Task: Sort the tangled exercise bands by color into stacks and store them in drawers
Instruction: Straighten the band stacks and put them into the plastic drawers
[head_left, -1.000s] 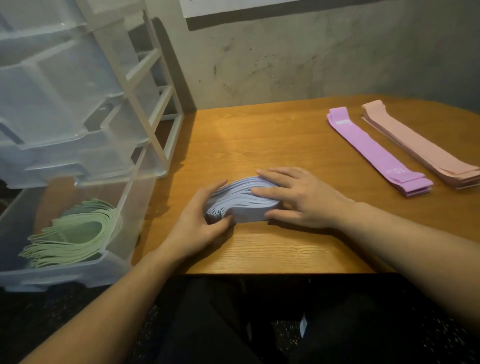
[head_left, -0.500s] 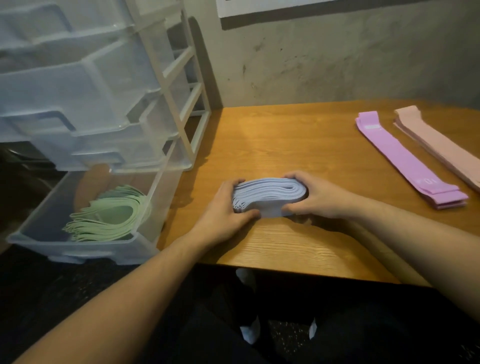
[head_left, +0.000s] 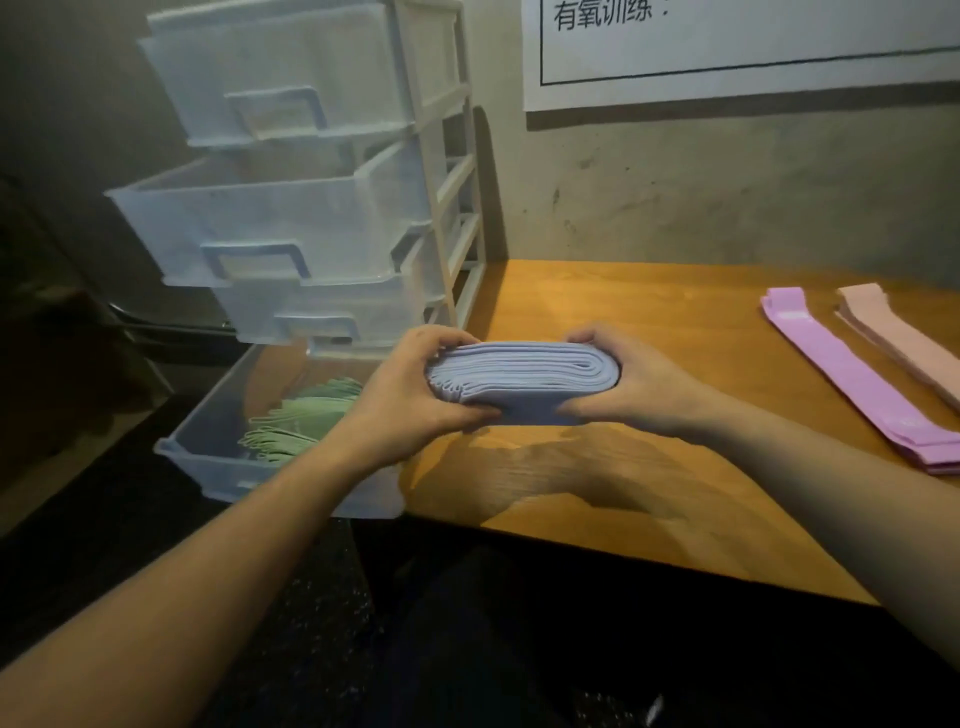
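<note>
the wooden table (head_left: 675, 332) fills the right half of the frame, its near edge running diagonally toward the lower right. at the upper left stands a white-framed plastic drawer unit (head_left: 441, 171) with translucent drawers; its bottom drawer (head_left: 218, 452) is pulled out at centre left and holds a stack of green exercise bands (head_left: 296, 421). a white paper sign (head_left: 753, 52) with printed characters hangs on the grey wall at the upper right. along the right edge of the frame two flat stacks lie side by side on the table: the purple bands (head_left: 857, 384) and, just beyond them, the pink bands (head_left: 904, 338). in the middle of the frame a folded bundle of light blue bands (head_left: 524, 379) is held up off the table, over its left edge. the left hand (head_left: 410, 400) grips the bundle's left end, fingers curled over the top and thumb beneath. the right hand (head_left: 634, 384) grips the rounded folded end on the right the same way, pinching the layers together.
</note>
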